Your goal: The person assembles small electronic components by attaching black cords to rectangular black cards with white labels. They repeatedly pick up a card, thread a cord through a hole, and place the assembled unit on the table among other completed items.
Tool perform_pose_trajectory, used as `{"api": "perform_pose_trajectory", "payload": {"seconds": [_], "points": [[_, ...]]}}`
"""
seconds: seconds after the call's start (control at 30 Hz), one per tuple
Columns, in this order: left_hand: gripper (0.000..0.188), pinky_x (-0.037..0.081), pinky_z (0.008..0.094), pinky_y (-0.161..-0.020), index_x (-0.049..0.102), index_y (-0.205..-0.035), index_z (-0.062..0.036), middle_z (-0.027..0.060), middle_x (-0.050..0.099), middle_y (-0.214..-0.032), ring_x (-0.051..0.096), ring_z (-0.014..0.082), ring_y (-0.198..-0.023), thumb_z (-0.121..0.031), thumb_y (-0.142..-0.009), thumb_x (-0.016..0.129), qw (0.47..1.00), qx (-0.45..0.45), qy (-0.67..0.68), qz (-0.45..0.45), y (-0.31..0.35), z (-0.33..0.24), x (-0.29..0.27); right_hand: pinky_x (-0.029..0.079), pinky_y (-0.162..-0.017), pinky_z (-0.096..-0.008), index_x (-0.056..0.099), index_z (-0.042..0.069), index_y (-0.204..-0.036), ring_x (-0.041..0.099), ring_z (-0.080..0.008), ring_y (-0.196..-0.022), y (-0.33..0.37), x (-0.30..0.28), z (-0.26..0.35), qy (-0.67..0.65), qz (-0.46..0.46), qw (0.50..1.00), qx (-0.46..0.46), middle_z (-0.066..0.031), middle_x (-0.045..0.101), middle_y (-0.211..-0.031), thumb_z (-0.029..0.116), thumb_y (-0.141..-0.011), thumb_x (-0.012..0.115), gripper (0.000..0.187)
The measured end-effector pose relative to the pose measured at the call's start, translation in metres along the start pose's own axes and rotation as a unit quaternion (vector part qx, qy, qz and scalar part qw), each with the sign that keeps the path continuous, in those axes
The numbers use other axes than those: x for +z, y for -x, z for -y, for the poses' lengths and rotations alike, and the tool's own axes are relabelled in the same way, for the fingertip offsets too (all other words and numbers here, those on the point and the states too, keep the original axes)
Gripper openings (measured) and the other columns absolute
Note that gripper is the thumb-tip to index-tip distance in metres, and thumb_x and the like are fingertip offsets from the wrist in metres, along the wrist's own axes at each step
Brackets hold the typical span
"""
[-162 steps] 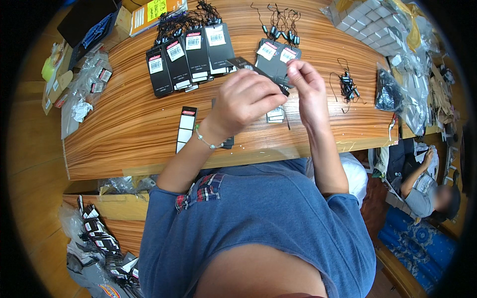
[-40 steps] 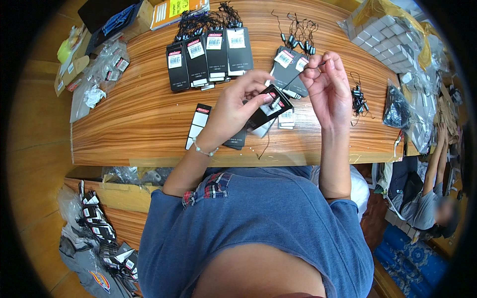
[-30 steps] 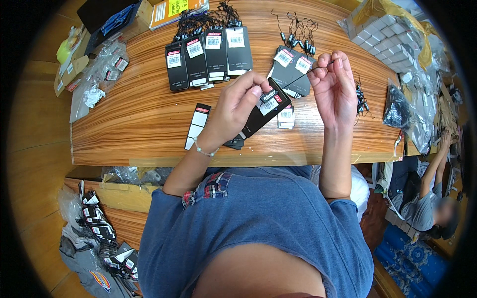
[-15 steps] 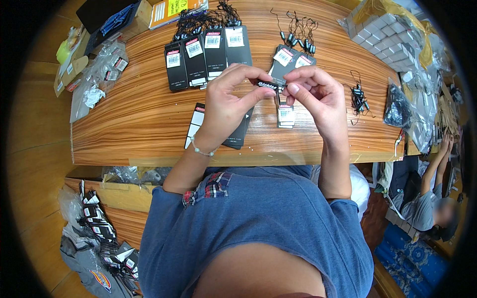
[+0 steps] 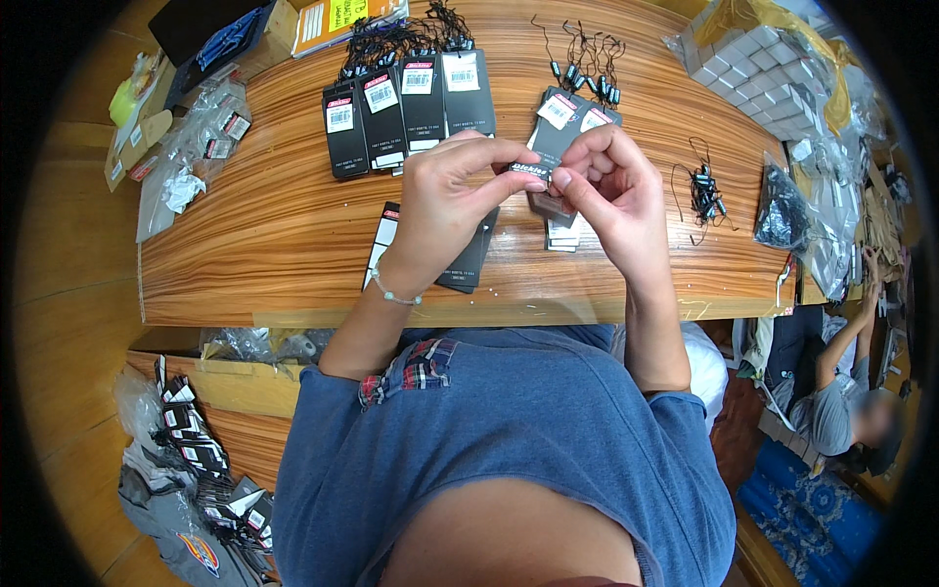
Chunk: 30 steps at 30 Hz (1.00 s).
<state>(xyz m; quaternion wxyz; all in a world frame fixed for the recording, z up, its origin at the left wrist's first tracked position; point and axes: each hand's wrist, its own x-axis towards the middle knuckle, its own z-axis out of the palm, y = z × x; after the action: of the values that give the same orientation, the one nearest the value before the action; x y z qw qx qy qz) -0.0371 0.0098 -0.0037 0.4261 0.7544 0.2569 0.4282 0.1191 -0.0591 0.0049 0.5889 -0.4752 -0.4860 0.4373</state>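
Note:
Over the middle of the table, a black hang tag (image 5: pixel 531 169) is pinched between thumb and index finger of my left hand (image 5: pixel 450 186). My right hand (image 5: pixel 618 191) is closed at the tag's right end, thumb against the index finger; whatever thin thing it pinches there is hidden. Just beyond, corded black tags (image 5: pixel 572 117) lie in a small pile, partly covered by my hands. Under my left wrist rests a stack of black and white tags (image 5: pixel 468 264). Farther left are several overlapping piles of black tags (image 5: pixel 421 103) with black cords bunched at their tops.
Loose black cords (image 5: pixel 706 191) lie to the right, near a clear bag of black cords (image 5: pixel 782 210). Small white boxes (image 5: pixel 748 68) fill the far right corner. Plastic bags (image 5: pixel 210 137) and an open box (image 5: pixel 240 49) stand at left. Another person (image 5: pixel 831 411) works at far right.
The held tag has turned from nearly edge-on to show its face, and sits slightly lower. My right hand has shifted a little left and down, fingers more curled against the tag.

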Motion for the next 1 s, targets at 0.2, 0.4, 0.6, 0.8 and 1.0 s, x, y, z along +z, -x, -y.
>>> {"api": "perform_pose_trajectory", "payload": {"seconds": [0.2, 0.4, 0.6, 0.8, 1.0], "points": [[0.014, 0.046, 0.0226, -0.061, 0.067, -0.082, 0.0005, 0.0073, 0.064, -0.075, 0.059, 0.0118, -0.069, 0.000, -0.069, 0.068, 0.996, -0.011, 0.014, 0.084, -0.003, 0.000, -0.008, 0.045, -0.052, -0.0191, 0.048, 0.002, -0.087, 0.057, -0.0088, -0.065, -0.004, -0.009, -0.007, -0.144, 0.093, 0.983, 0.062, -0.0051, 0.059, -0.075, 0.002, -0.081, 0.060, 0.013], [0.015, 0.045, 0.0238, -0.063, 0.067, -0.082, -0.0005, 0.0061, 0.062, -0.072, 0.057, 0.0134, -0.068, -0.001, -0.067, 0.069, 0.992, -0.004, 0.031, 0.123, -0.006, -0.008, -0.010, 0.045, -0.055, -0.0205, 0.051, 0.002, -0.088, 0.057, -0.0100, -0.065, -0.001, -0.013, -0.020, -0.204, 0.159, 0.959, 0.114, -0.0073, 0.062, -0.076, 0.010, -0.085, 0.056, 0.010], [0.031, 0.040, 0.0278, -0.083, 0.061, -0.098, -0.0032, 0.0052, 0.051, -0.095, 0.050, 0.0167, -0.094, -0.012, -0.070, 0.070, 0.992, 0.046, -0.001, 0.118, -0.011, 0.010, -0.001, 0.043, -0.057, -0.0198, 0.056, 0.001, -0.087, 0.054, -0.0080, -0.062, 0.002, -0.019, -0.027, -0.156, 0.156, 0.966, 0.132, -0.0057, 0.060, -0.073, 0.018, -0.089, 0.051, 0.018], [0.058, 0.041, 0.0376, -0.088, 0.038, -0.117, -0.0046, 0.0147, 0.048, -0.108, 0.052, 0.0259, -0.099, -0.029, -0.074, 0.069, 0.986, -0.098, 0.103, 0.083, 0.009, 0.009, 0.037, 0.041, -0.054, -0.0179, 0.056, 0.001, -0.089, 0.049, -0.0070, -0.057, -0.001, -0.024, -0.032, -0.250, 0.004, 0.963, 0.105, -0.0047, 0.057, -0.068, 0.016, -0.089, 0.050, 0.016], [0.063, 0.037, 0.0433, -0.090, 0.039, -0.119, -0.0063, 0.0146, 0.043, -0.119, 0.045, 0.0318, -0.111, -0.025, -0.069, 0.073, 0.966, 0.122, -0.227, 0.027, 0.003, 0.010, 0.051, 0.042, -0.055, -0.0189, 0.054, 0.002, -0.093, 0.050, -0.0082, -0.057, -0.002, -0.033, -0.034, -0.271, -0.101, 0.956, 0.052, -0.0067, 0.057, -0.068, 0.015, -0.090, 0.047, 0.015]]}}
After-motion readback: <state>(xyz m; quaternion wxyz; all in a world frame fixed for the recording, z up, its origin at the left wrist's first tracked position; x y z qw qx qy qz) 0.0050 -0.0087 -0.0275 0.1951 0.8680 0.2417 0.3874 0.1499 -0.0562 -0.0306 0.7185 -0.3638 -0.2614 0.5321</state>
